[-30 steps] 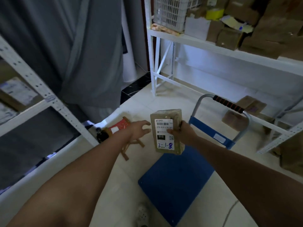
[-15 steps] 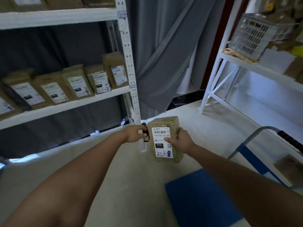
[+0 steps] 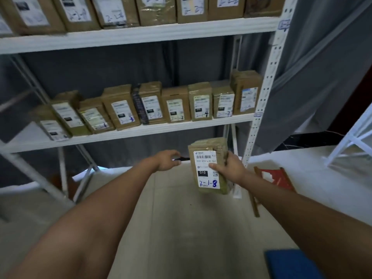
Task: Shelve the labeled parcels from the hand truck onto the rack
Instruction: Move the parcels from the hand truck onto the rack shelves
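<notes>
— Since a second ago the view has swung from the truck (image 3: pixel 291 264) up to the rack (image 3: pixel 141 127); what about the parcel (image 3: pixel 209 166)?

— Right hand (image 3: pixel 229 168) grips it by its right edge, thumb on the label, upright, in front of the rack and below the middle shelf's right end.

— Its look?

— Brown cardboard, flat and oblong, taped; white label with a barcode, a black "010" block, and "2-1-8" handwritten in blue.

— Left hand (image 3: pixel 168 160)?

— Just left of the parcel, fingers curled round a thin black pen (image 3: pixel 182 158).

— The rack?

— White perforated metal posts, white shelves, similar labelled brown boxes (image 3: pixel 177 106) standing in a row. Grey curtain (image 3: pixel 314 67) hangs behind it.
</notes>
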Action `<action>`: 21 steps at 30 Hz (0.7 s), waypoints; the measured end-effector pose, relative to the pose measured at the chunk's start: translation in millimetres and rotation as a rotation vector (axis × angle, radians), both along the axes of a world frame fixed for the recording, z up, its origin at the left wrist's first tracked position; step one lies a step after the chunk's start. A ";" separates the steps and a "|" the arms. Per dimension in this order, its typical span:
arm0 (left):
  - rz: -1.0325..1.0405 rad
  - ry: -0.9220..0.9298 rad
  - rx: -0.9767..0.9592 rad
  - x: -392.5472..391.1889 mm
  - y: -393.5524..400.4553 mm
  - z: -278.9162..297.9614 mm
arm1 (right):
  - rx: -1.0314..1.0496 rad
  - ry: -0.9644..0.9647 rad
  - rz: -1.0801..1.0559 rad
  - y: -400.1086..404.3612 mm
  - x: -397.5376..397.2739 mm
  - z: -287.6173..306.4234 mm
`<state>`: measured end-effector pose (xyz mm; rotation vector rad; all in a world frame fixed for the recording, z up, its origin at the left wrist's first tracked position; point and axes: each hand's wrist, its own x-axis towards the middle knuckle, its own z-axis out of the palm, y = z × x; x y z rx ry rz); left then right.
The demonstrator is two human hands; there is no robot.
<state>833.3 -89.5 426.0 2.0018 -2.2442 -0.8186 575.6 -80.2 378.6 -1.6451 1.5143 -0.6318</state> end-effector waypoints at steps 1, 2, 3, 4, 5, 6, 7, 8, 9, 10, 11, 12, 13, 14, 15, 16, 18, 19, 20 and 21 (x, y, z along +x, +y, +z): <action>0.027 0.008 -0.012 16.8 1.4 0.5 | -0.002 0.003 0.021 -5.9 14.6 -2.1; 0.055 0.018 -0.016 32.9 2.9 0.6 | -0.012 0.006 0.032 -10.8 29.6 -0.6; 0.082 0.032 -0.020 47.6 4.2 0.4 | -0.033 0.026 0.044 -18.8 44.0 -3.1; 0.106 0.043 -0.023 61.2 5.5 1.1 | -0.051 0.052 0.065 -25.9 59.2 -4.4; 0.129 0.054 -0.028 74.2 5.9 1.8 | -0.061 0.086 0.085 -31.1 74.2 -3.4; 0.147 0.064 -0.037 86.3 5.3 2.6 | -0.062 0.100 0.103 -35.6 88.6 -0.5; 0.165 0.078 -0.046 97.3 4.1 3.7 | -0.061 0.104 0.126 -41.1 102.7 0.1; 0.183 0.096 -0.053 107.1 2.9 5.2 | -0.049 0.095 0.145 -46.9 116.3 0.2; 0.202 0.119 -0.058 116.4 1.1 6.5 | -0.048 0.096 0.158 -52.4 130.1 -0.3; 0.218 0.139 -0.066 125.7 -1.6 7.1 | -0.043 0.097 0.175 -58.9 142.5 -3.7; 0.236 0.154 -0.072 136.0 -5.7 6.7 | -0.042 0.094 0.194 -64.3 155.6 -4.8; 0.251 0.164 -0.072 146.6 -10.6 5.6 | -0.027 0.091 0.211 -69.7 168.4 -4.9; 0.265 0.169 -0.062 157.5 -16.2 4.4 | -0.022 0.088 0.226 -76.5 181.2 -6.1; 0.274 0.168 -0.050 168.5 -22.5 3.5 | -0.020 0.082 0.239 -83.4 193.8 -7.8; 0.277 0.162 -0.033 179.1 -29.6 2.1 | -0.019 0.077 0.256 -90.5 206.1 -9.2; 0.280 0.162 -0.014 189.6 -37.2 0.9 | -0.016 0.070 0.277 -100.2 218.1 -13.4; 0.296 0.188 0.023 210.3 -53.2 -1.9 | 0.007 0.050 0.321 -118.7 241.1 -15.6; 0.303 0.205 0.037 220.4 -61.2 -3.7 | 0.015 0.044 0.339 -128.0 252.6 -16.6; 0.306 0.222 0.050 229.6 -68.8 -4.3 | 0.022 0.041 0.370 -136.5 263.8 -16.6; 0.311 0.235 0.067 239.0 -76.6 -4.9 | 0.024 0.033 0.393 -143.7 275.0 -14.9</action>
